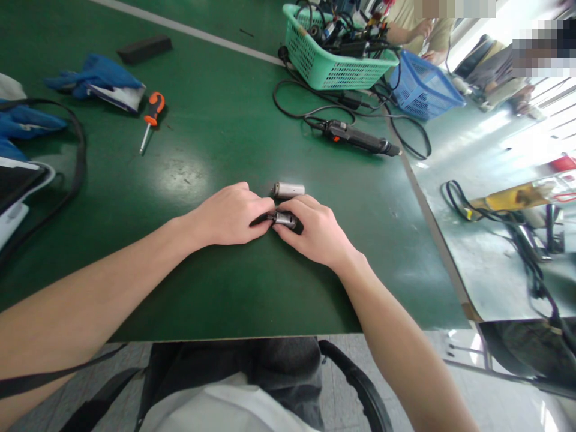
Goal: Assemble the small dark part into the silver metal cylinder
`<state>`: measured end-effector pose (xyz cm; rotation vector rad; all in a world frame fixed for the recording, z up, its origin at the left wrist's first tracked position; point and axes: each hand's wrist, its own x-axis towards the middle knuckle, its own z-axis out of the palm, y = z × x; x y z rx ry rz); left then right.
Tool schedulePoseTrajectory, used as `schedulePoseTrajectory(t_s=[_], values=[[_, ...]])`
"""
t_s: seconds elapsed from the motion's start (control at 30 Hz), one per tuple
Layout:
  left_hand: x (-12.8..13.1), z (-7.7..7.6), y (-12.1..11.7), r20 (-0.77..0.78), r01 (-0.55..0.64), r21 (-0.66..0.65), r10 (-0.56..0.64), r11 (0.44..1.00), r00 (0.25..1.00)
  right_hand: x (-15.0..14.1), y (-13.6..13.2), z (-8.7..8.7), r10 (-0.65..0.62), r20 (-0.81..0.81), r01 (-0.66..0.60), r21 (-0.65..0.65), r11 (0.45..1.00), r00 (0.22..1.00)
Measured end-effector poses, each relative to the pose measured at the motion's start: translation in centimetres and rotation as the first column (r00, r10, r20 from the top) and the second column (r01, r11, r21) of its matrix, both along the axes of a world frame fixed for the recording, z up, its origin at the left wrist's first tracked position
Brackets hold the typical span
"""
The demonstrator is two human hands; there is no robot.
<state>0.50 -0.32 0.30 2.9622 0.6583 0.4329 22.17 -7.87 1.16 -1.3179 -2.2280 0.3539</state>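
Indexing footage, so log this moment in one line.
left hand: pinching black piece | right hand: holding metal cylinder | beyond hands: second metal cylinder | farther: corded black tool, green basket

Bright daylight enters at upper right, where slatted window blinds (555, 120) wash out to white. Round glare spots the glossy green bench (216, 288); pale sheen streaks its right side. Shadows beneath the bare hands (273, 217) are soft. Wide-angle distortion stretches the edges; pixelated blocks cover upper-right patches.
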Motion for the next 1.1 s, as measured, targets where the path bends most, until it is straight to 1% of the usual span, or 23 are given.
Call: schedulePoseTrajectory(t_s=[0.33, 0.8, 1.1], values=[[0.09, 0.22, -0.03, -0.001, -0.005, -0.008, 0.005, 1.000, 1.000, 0.05, 0.01, 0.07, -0.012, 0.009, 0.012, 0.005, 1.000, 1.000], [0.01, 0.12, -0.01, 0.003, 0.002, -0.009, -0.002, 1.000, 1.000, 0.10, 0.03, 0.15, -0.018, 0.024, 0.018, 0.002, 1.000, 1.000], [0.03, 0.04, -0.04, -0.001, 0.004, 0.017, -0.004, 1.000, 1.000, 0.21, -0.03, 0.30, -0.023, 0.030, 0.023, -0.005, 1.000, 0.999]])
